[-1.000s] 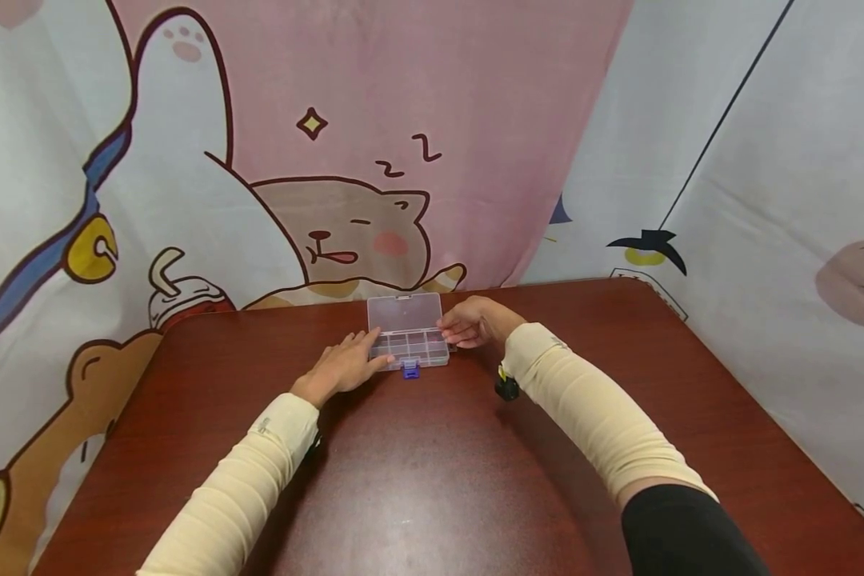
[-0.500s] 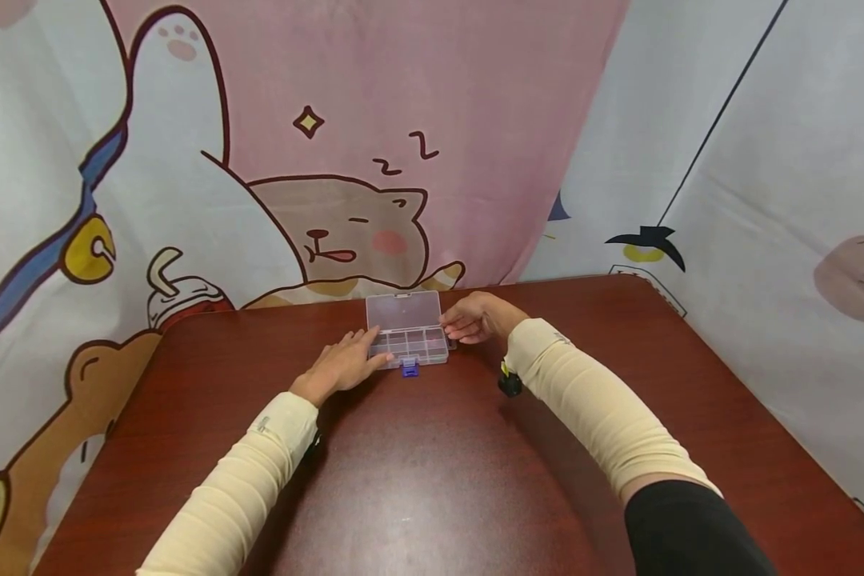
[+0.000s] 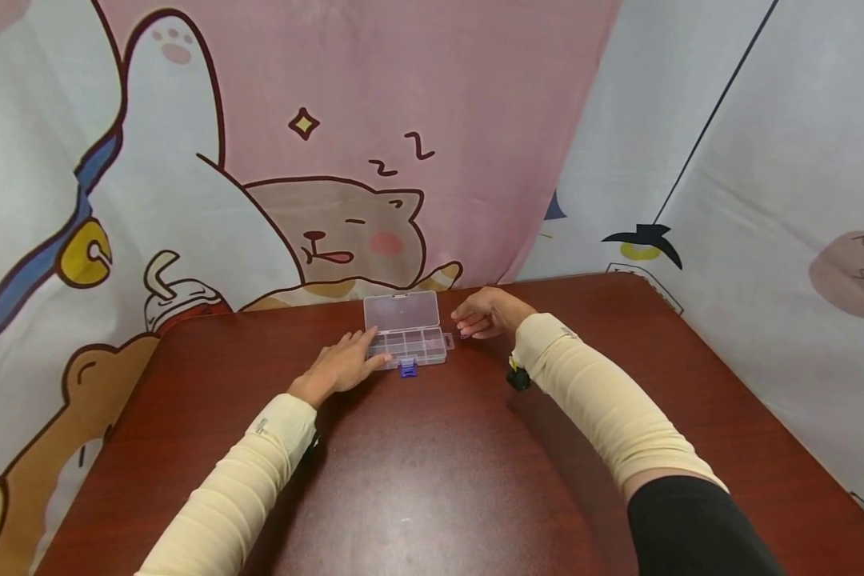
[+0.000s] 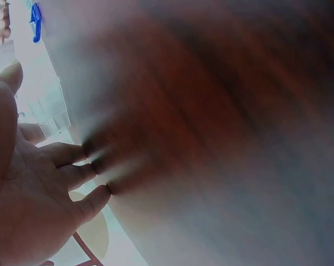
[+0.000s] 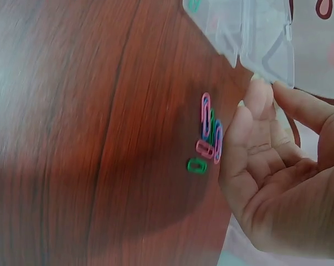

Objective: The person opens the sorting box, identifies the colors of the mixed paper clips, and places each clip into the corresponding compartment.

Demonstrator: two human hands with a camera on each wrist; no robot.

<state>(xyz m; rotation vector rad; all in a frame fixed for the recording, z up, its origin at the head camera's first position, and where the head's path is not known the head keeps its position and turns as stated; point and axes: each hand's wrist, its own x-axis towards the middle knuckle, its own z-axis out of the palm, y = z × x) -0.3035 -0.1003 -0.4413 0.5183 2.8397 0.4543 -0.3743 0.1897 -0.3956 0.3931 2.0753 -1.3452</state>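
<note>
A clear plastic compartment box [image 3: 426, 359] stands on the table with its lid [image 3: 402, 310] tilted up at the back. My left hand [image 3: 342, 364] rests at the box's left side, fingers spread, index finger and thumb against its edge. To the right of the box, my right hand [image 3: 488, 312] hovers with loosely curled fingers, thumb and index tips slightly apart and nothing visible between them. Below it in the right wrist view lie several paper clips: a pink one [image 5: 204, 148], a green one [image 5: 197, 165] and longer striped ones [image 5: 217, 141]. A green clip [image 5: 194, 5] shows inside the box.
A blue latch [image 3: 408, 369] hangs at the box's front, and a clear tab [image 3: 449, 342] sticks out on its right. The red-brown wooden table [image 3: 403, 480] ends just behind the box, against a cartoon-printed curtain [image 3: 403, 120].
My right hand has drawn away from the box to the right, uncovering its right side and clear tab. My left hand stays where it was. The head view has shifted slightly.
</note>
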